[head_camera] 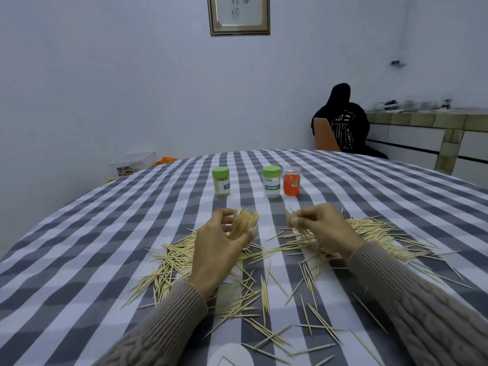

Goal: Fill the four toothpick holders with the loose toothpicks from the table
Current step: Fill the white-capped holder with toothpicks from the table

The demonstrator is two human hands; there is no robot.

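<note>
Checked grey-and-white cloth covers the round table (pixel 111 233), strewn with slender wooden toothpicks (pixel 245 294). Three capped holders (pixel 272 184) stand further back. Left hand (pixel 219 247) curls around a clear, part-filled open holder (pixel 244 224); right hand (pixel 324 228) pinches a small bundle of picks (pixel 295 220).

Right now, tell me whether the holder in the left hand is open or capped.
Open: the clear holder has no cap, toothpicks poking out.

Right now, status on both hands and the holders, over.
Left hand grips open clear holder, part full. Right hand pinches toothpick bundle. Three capped holders stand behind. Loose toothpicks scattered; nothing blocking.
</note>
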